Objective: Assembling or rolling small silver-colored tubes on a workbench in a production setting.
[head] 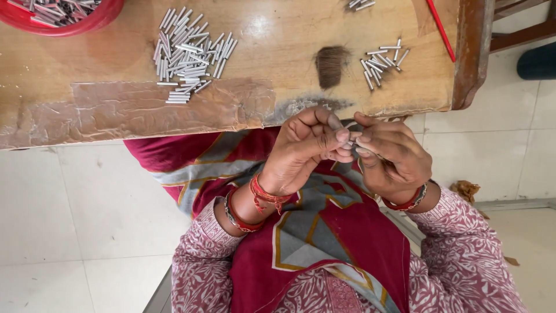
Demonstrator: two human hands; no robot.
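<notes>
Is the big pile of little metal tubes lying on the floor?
No, the big pile of metal tubes lies on the wooden table, beyond both hands.

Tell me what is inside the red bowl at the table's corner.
The red bowl holds a heap of small silver metal tubes, like the loose pile on the wooden table. The frame's edge cuts the bowl off, so its depth and bottom cannot be seen.

A wooden bench (pixel 278 40) carries a red bowl (pixel 87 23) of metal tubes, a large tube pile (pixel 188 55), a smaller tube pile (pixel 382 62), a brown hair tuft (pixel 331 65) and a red stick (pixel 441 29).
</notes>
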